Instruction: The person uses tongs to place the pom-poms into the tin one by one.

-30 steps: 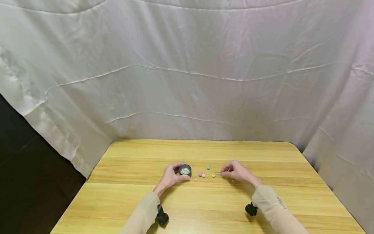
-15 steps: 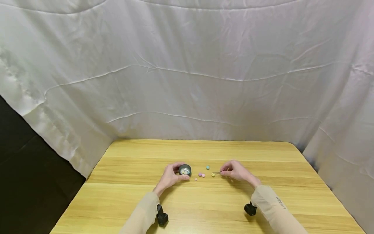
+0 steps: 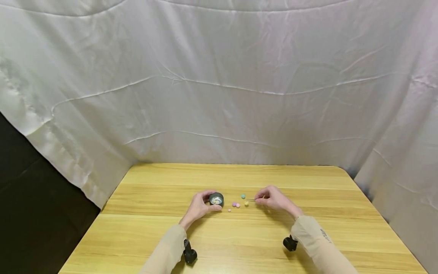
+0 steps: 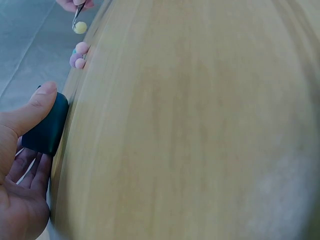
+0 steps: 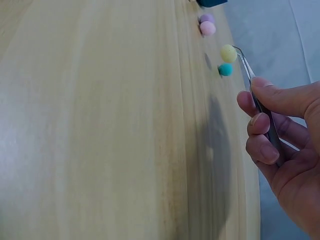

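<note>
My left hand (image 3: pixel 199 206) grips a small dark round container (image 4: pixel 52 122), thumb on the near side and fingers round the far side. In the head view its inside looks silvery, with something pale in it. My right hand (image 3: pixel 276 199) pinches bent-tip tweezers (image 5: pixel 273 134). Between their tips is a yellow ball (image 5: pixel 228 53), raised off the table with its shadow below. A teal ball (image 3: pixel 243 196) lies behind it. Left of the tweezers are a purple ball (image 3: pixel 234 204), a pink ball (image 3: pixel 238 205) beside it, and a smaller pink ball (image 3: pixel 229 210).
The hands work over a wood-grain table (image 3: pixel 226 243). A pale cloth curtain (image 3: pixel 219 95) hangs behind it and along the sides. Black camera mounts (image 3: pixel 189 255) sit at both wrists, low over the tabletop.
My right hand has moved a little to the left, and the tweezers have lifted the yellow ball off the table. The left hand and container have stayed put.
</note>
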### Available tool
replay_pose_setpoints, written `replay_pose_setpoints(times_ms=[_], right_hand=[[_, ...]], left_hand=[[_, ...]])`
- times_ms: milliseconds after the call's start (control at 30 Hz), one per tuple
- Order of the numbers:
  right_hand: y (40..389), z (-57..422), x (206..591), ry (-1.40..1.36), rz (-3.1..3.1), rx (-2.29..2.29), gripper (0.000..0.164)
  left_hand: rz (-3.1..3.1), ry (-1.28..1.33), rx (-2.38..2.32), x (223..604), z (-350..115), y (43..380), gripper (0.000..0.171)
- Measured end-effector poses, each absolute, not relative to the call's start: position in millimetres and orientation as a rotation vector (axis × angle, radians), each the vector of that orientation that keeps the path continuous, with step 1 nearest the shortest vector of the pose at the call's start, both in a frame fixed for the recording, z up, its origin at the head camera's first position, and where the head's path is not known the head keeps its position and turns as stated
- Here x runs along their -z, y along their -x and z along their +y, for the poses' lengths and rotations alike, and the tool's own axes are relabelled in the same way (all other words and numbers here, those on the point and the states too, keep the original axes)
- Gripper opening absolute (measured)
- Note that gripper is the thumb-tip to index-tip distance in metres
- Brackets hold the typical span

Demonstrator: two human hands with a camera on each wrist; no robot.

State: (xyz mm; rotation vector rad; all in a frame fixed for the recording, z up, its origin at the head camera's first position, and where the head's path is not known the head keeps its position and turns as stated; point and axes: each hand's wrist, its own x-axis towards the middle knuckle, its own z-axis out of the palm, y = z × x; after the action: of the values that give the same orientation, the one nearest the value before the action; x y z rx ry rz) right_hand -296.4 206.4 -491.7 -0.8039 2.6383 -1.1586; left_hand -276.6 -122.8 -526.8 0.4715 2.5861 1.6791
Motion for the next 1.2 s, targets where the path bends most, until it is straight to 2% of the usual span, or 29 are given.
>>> replay_pose_setpoints(times_ms=[1200], right_hand=[[303.1,167.4,476.6,0.919,2.642,1.172,0.011]], left_hand=[[2.586,-0.479,-1.678,526.5,-122.7,276.0,0.057]])
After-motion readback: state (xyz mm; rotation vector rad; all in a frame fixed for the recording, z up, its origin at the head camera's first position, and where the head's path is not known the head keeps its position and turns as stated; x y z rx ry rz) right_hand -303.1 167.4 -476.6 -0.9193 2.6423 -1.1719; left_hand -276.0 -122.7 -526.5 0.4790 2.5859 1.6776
